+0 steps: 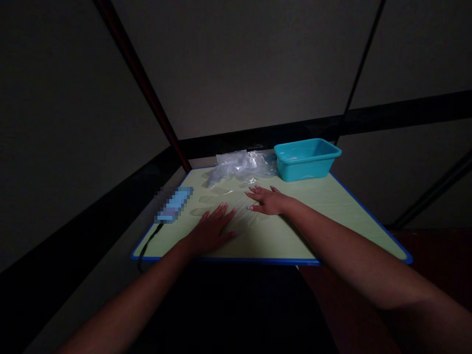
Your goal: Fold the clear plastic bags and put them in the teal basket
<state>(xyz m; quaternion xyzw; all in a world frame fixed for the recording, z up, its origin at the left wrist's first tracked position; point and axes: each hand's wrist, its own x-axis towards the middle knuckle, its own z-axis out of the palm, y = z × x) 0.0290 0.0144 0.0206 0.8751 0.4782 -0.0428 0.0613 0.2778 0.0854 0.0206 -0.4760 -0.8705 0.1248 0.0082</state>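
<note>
A clear plastic bag lies flat on the light green table between my hands, with wrinkles across it. My left hand rests on its left side, fingers spread and palm down. On its upper right part lies my right hand, also flat with the fingers apart. The bag's outline is hard to make out against the tabletop. Beyond the hands, a loose heap of clear plastic bags sits at the far side of the table.
A turquoise plastic basin stands at the far right of the table, which has a blue edge. On the left edge is a blurred-out device with a dark cable hanging off. Dark walls close in behind and to the left.
</note>
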